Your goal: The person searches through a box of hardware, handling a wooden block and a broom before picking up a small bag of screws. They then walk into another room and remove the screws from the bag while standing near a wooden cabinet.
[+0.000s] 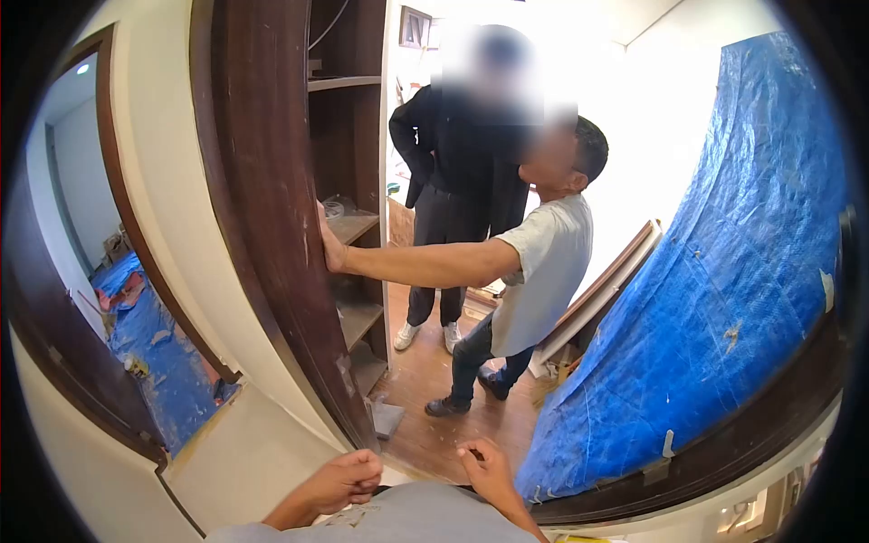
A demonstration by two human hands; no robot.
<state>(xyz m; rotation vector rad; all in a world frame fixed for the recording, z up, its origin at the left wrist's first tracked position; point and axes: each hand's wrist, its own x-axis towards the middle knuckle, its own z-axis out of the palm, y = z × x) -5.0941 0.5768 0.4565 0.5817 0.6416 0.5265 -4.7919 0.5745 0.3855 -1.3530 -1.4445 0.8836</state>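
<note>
My left hand (346, 481) is in front of my grey shirt (421, 516), its fingers curled into a loose fist. Nothing shows in it. To its right, my right hand (490, 471) is raised with thumb and fingers bent inwards, also with nothing visible between them. The two hands are apart. Beyond them lies the brown wooden floor (430, 455). A dark wooden door frame (272, 199) rises on the left, near my left hand.
A person in a light shirt (552, 262) leans one hand on the dark wood, beside a person in dark clothes (453, 154). Shelves (358, 226) stand behind the frame. A blue tarp (697, 271) hangs on the right; another blue sheet (176, 380) covers the left room's floor.
</note>
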